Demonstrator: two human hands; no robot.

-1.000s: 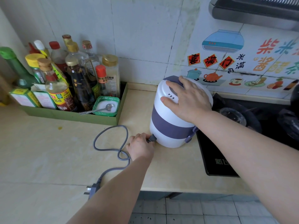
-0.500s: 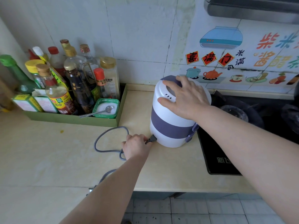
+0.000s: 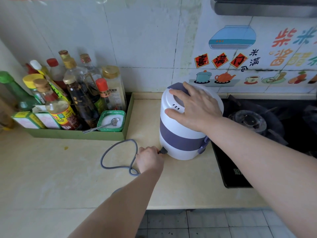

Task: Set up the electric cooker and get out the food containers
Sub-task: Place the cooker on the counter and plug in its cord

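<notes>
Now seated closer: connector [image 3: 163, 150] at base of cooker [image 3: 181, 134], left of it, pinched in left hand [image 3: 148, 158]. Right hand [image 3: 195, 109] spread flat on lid, steadying. Gray cord [image 3: 118, 152] looped left of cooker, bunched tighter than a second ago. Containers not yet out.

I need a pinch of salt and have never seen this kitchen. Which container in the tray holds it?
Look at the green tray of bottles on the counter, left of the white and purple cooker. In its front right corner sits a small green tub of white powder, the only open container, with a metal spoon in it.
</notes>
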